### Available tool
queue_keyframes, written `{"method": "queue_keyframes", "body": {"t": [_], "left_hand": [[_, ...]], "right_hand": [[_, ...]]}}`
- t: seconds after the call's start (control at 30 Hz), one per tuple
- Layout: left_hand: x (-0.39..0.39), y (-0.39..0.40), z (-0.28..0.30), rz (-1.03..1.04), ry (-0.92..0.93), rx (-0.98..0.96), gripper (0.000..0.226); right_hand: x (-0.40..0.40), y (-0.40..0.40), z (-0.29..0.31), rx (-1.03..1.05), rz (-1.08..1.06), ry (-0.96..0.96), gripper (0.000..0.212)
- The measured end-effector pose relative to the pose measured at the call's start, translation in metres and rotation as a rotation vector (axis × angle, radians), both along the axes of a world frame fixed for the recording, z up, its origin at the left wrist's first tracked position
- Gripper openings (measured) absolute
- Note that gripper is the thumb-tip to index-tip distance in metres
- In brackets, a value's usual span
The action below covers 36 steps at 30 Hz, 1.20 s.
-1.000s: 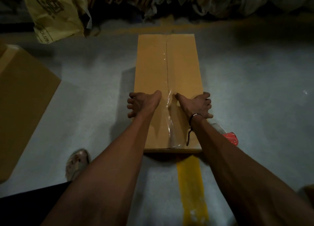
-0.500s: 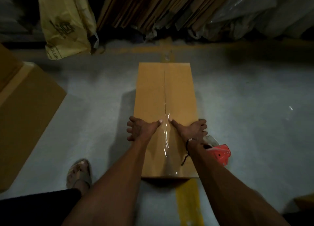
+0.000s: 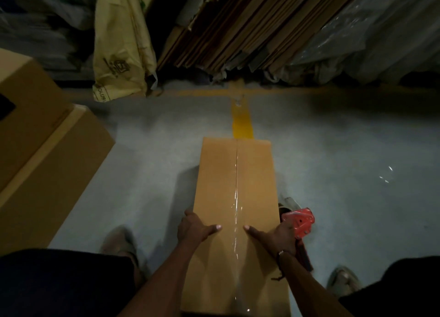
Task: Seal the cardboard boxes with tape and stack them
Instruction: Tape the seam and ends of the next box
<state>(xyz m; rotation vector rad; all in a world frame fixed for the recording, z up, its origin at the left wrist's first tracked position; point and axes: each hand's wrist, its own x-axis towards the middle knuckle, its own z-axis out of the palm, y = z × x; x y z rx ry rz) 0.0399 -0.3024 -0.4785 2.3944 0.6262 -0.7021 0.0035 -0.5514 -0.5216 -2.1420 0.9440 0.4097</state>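
A long, narrow cardboard box [image 3: 235, 211] lay on the grey floor [image 3: 152, 173], running from the centre of the view down to 6 o'clock. A strip of clear tape [image 3: 235, 221] glinted along its centre seam.

Compared with a second earlier, the box sat much nearer the person's body, and its far end had come away from the stored cardboard sheets [image 3: 238, 28] at 12 o'clock. More of the yellow floor line [image 3: 241, 123] showed beyond it. The hands had also shifted from the middle of the lid to its long edges.

The left hand [image 3: 192, 228] gripped the box's left edge, thumb lying on the lid and fingers wrapped over the side. The right hand [image 3: 278, 235] gripped the right edge the same way, its thumb pointing toward the seam. A red tape dispenser [image 3: 301, 221] sat just beside that hand at 4 o'clock; whether the hand touched it could not be told.

Two larger brown boxes [image 3: 47, 164] stood at 9 o'clock, one upon the other. A pale printed sack [image 3: 119, 49] leaned at 11 o'clock.

Judging by the taped seam and the side grip, sealing looked finished, and the box seemed ready to be lifted toward the stack.
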Motion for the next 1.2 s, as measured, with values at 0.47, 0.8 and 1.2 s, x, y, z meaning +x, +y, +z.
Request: {"method": "queue_keyframes", "body": {"t": [0.47,0.8,1.2], "left_hand": [[0.02,0.026,0.016,0.196,0.03,-0.09,0.081],[-0.033,0.032,0.022,0.786,0.225,-0.756,0.069],[-0.041,0.01,0.003,0.817,0.179,-0.704,0.069]], "right_hand": [[0.036,0.022,0.041,0.032,0.191,-0.146,0.155],[0.16,0.078,0.112,-0.294,0.648,-0.257,0.097],[0.201,0.093,0.073,-0.527,0.966,-0.265,0.08]]}}
